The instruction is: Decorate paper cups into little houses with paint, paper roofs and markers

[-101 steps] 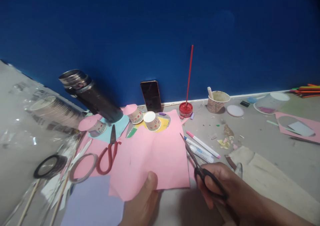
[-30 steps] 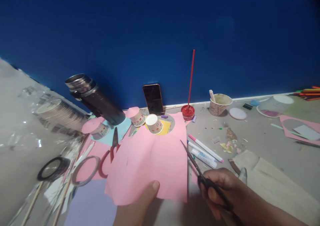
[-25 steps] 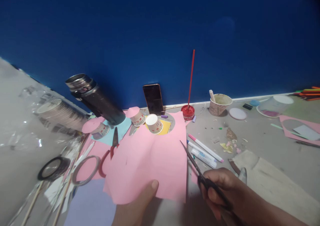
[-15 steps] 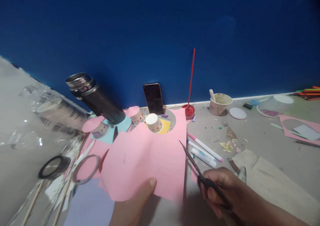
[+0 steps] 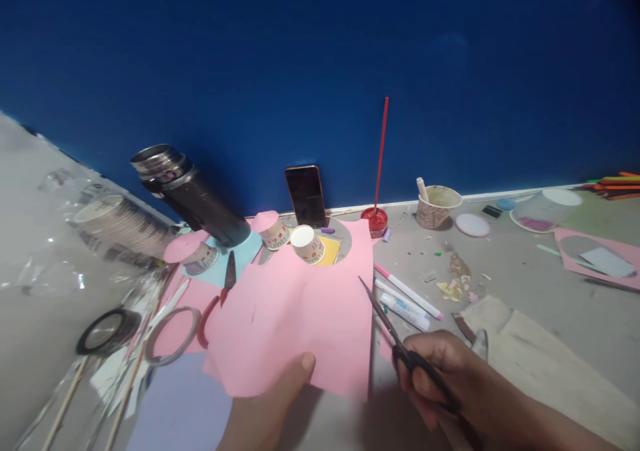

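A sheet of pink paper [image 5: 300, 324] with a rounded cut-out in its top edge is held up by my left hand [image 5: 285, 388]. My thumb lies on its face; the other fingers are hidden behind it. My right hand [image 5: 435, 371] grips dark-handled scissors [image 5: 383, 314], their blades pointing up and left over the paper's right side. Just beyond the paper stand a small printed paper cup [image 5: 307, 246] on a yellow piece [image 5: 330, 250] and two more cups topped with pink paper discs [image 5: 186, 246]. Red-handled scissors [image 5: 215, 304] lie at the paper's left.
A dark flask [image 5: 200, 198] and a phone [image 5: 306, 196] stand near the blue wall. Markers [image 5: 410, 291] lie to the right, by a cloth [image 5: 540, 364]. Tape rolls [image 5: 173, 336] and stacked cups in plastic [image 5: 120, 228] occupy the left. A red pot [image 5: 375, 223] holds a stick.
The pink paper has shifted slightly to the right at its left edge, showing more of the red-handled scissors. Both hands keep nearly the same place and hold.
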Demonstrator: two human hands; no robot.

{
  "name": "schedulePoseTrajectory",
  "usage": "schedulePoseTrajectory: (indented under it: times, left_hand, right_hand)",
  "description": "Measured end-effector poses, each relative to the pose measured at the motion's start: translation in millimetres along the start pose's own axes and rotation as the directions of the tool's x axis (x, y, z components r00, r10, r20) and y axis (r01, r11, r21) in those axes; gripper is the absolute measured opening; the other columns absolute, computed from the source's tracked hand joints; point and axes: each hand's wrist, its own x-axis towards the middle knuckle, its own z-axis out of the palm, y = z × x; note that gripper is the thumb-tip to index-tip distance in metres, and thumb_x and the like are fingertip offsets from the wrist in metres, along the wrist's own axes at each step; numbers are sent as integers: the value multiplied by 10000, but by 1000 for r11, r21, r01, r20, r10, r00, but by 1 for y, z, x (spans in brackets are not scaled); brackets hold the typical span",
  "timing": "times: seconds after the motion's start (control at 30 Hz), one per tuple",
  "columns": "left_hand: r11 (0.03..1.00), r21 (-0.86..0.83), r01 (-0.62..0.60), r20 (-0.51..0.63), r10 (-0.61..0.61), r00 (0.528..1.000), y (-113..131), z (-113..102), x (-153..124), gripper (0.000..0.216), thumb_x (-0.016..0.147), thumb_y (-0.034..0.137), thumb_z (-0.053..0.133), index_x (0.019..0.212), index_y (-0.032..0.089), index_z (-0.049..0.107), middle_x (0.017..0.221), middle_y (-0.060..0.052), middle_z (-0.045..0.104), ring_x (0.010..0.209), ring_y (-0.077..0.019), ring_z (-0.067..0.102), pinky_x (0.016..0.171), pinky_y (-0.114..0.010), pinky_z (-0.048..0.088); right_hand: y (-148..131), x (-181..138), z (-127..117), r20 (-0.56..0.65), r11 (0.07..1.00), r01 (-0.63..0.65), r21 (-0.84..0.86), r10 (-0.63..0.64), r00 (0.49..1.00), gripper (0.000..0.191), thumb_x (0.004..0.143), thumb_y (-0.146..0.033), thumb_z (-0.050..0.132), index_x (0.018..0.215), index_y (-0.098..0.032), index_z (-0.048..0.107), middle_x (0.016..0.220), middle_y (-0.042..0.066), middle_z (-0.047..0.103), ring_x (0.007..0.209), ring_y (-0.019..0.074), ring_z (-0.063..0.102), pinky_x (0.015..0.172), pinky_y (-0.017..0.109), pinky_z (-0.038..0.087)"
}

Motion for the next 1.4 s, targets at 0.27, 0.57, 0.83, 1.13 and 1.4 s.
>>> schedulePoseTrajectory:
  times: [0.27, 0.57, 0.83, 1.13, 1.4]
  left_hand:
    - [996, 1, 88, 13, -88, 996, 1, 0, -1, 648, 537, 407, 993, 1104, 214, 745, 1054, -139, 811, 1248, -456, 684, 1214, -645, 411]
    - [999, 19, -50, 47, 49, 998, -8, -8, 10, 764, 578, 471, 962, 1238, 175, 714, 1182, -156, 785, 1277, -430, 665, 1197, -625, 439]
    - [994, -5, -108, 93, 108, 990, -8, -9, 11, 694, 607, 517, 944, 1169, 150, 769, 1050, -143, 808, 1200, -414, 697, 1164, -597, 481]
    - [982, -126, -142, 72, 151, 986, -1, -5, 11, 808, 551, 469, 971, 1251, 129, 754, 1067, -156, 807, 1203, -424, 700, 1080, -560, 552]
    - [961, -231, -153, 100, 180, 979, 12, 6, 4, 851, 550, 420, 977, 1318, 152, 728, 1103, -142, 807, 1203, -411, 707, 1074, -557, 560]
  right_hand:
    - [0, 0, 0, -43, 999, -30, 16, 30, 999, 644, 812, -800, 673, 644, -194, 535, 507, -20, 535, 475, 80, 365, 503, 235, 275]
    - [-5, -1, 2, -52, 997, -71, 8, 71, 996, 583, 785, -733, 719, 656, -192, 546, 503, -20, 536, 475, 82, 370, 506, 235, 284]
    - [-9, 0, 4, -39, 997, -67, 41, 69, 997, 483, 813, -604, 710, 633, -201, 515, 517, -32, 527, 448, 64, 330, 507, 234, 288]
    - [-11, -1, 4, -42, 994, -104, 24, 105, 994, 526, 787, -662, 710, 619, -203, 517, 503, -24, 524, 451, 74, 354, 493, 240, 267]
    - [-5, -2, 2, -24, 997, -66, 42, 67, 997, 641, 799, -785, 703, 641, -200, 496, 513, -34, 513, 434, 57, 344, 484, 230, 270]
